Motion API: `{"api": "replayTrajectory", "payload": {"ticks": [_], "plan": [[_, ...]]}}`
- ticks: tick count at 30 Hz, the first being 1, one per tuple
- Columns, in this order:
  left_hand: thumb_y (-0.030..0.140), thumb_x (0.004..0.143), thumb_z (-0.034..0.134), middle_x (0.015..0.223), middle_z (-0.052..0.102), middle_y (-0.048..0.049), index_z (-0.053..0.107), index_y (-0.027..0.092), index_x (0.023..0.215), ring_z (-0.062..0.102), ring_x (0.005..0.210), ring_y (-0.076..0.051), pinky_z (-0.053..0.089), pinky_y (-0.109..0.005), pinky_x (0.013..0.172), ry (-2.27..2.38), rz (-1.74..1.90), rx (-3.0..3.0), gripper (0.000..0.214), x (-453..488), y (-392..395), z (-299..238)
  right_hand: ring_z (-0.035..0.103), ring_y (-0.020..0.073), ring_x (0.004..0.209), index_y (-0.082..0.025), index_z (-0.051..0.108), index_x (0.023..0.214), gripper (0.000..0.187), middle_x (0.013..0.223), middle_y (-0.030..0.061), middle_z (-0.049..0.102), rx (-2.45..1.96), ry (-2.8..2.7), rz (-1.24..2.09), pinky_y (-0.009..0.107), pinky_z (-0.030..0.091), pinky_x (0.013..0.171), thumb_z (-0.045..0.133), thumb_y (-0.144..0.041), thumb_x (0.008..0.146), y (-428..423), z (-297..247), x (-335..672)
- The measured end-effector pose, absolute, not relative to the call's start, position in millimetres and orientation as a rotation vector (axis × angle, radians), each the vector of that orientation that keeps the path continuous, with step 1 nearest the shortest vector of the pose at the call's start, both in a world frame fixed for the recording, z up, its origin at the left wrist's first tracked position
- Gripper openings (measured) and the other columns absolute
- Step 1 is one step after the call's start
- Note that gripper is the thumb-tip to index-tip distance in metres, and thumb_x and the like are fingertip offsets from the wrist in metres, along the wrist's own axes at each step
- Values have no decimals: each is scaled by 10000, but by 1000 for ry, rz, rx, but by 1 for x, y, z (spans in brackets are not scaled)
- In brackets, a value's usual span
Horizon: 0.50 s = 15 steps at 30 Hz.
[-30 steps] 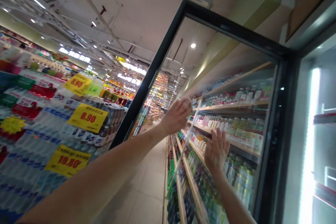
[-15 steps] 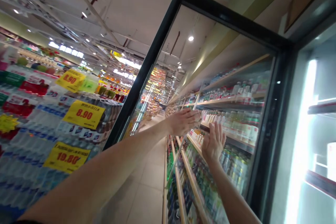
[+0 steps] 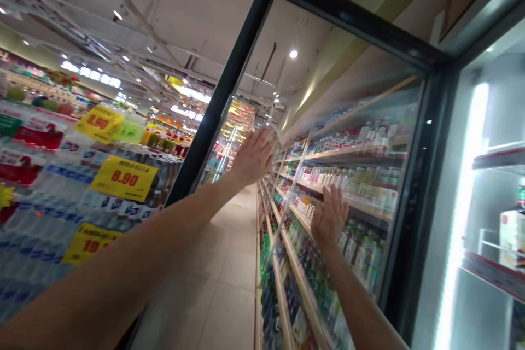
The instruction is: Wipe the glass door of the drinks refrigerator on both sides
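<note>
Left hand (image 3: 254, 156), right hand (image 3: 330, 219): both unclenched, fingers extended, at the pane of 1 open glass door (image 3: 320, 98); left-palm contact unclear. Door stands beside lit cooler (image 3: 471, 306). Risk (judged): uneven push from 2 hands could swing it.

Yellow rectangular price card (image 3: 123, 178) with red numerals noted near right edge of stacked clear plastic bottles (image 3: 45, 251); pale beige tiled floor (image 3: 221, 268) alongside.
</note>
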State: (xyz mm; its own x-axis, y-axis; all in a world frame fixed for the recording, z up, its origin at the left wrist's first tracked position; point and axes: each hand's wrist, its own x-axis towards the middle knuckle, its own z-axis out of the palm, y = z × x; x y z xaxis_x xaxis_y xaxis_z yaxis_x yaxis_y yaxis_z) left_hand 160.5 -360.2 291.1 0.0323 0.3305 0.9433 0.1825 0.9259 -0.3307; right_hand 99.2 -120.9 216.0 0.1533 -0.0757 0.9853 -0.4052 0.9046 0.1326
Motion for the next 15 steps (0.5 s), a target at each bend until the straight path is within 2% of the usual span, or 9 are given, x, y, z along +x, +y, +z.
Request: {"api": "replayTrajectory", "payload": {"ticks": [2,6,12,15], "plan": [[244,877,389,1453,323,-145,400,115,1316,175,1389,-273,193,-464,1116,-1505,102,-375,458,161,-366,292,322,262,1344,-172,418,1344,470,1387,145,447,411,-1402,247,509,264,1057,340,-271,891,-121,216,99],[247,885,376,1441,372,-80,387,157,1333,233,1374,-202,188,-383,1134,-1517,488,-779,457,162,-369,282,328,261,1341,-174,418,1342,468,1382,145,452,416,-1384,236,504,264,1058,350,-275,891,-121,216,98],[239,872,390,1461,310,-160,368,98,1344,152,1397,-273,210,-472,1117,-1540,125,-400,493,159,-363,273,325,264,1341,-176,409,1347,475,1386,145,445,415,-1390,238,508,260,1057,343,-282,889,-121,216,97],[262,876,387,1469,327,-86,364,156,1358,171,1397,-214,201,-399,1138,-1590,440,-805,494,159,-351,255,324,260,1342,-173,410,1347,474,1385,146,447,419,-1386,229,502,260,1058,339,-289,892,-122,216,97]]}}
